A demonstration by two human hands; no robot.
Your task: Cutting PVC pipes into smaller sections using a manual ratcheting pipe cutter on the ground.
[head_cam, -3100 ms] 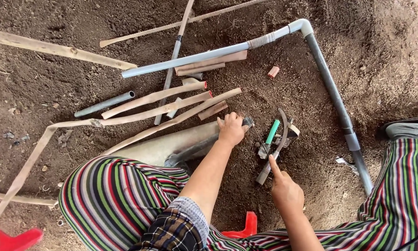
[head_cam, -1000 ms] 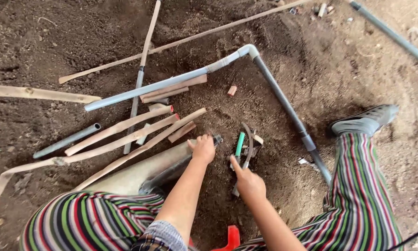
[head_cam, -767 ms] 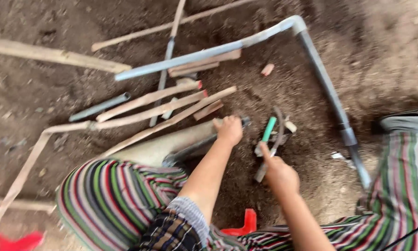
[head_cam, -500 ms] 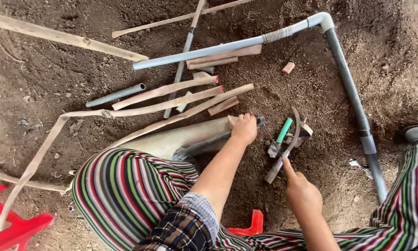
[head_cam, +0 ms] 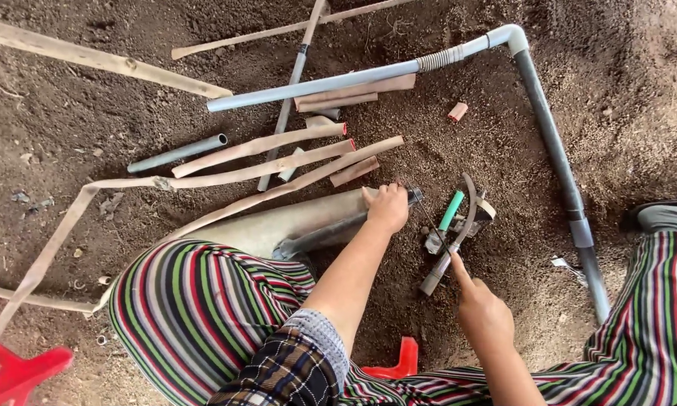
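My left hand (head_cam: 387, 208) is closed on the end of a dark grey pipe (head_cam: 331, 234) that lies across a pale flat hose piece (head_cam: 278, 223) on the dirt. My right hand (head_cam: 483, 312) has its index finger stretched toward a small heap of tools (head_cam: 455, 229): a green-handled tool (head_cam: 451, 210), a curved metal piece and a short grey tube. That finger's tip sits just below the heap, and the hand holds nothing.
A long grey pipe with an elbow (head_cam: 538, 113) bends across the ground at the back and right. Several flat hose strips (head_cam: 271, 162), short pipe pieces (head_cam: 177, 153) and sticks lie on the soil. My striped trouser legs (head_cam: 195, 308) frame the spot. Red plastic stools (head_cam: 22, 372) stand at the bottom.
The camera view swung about and came back. My left hand stays on the pipe end; my right hand keeps pointing near the tool heap.
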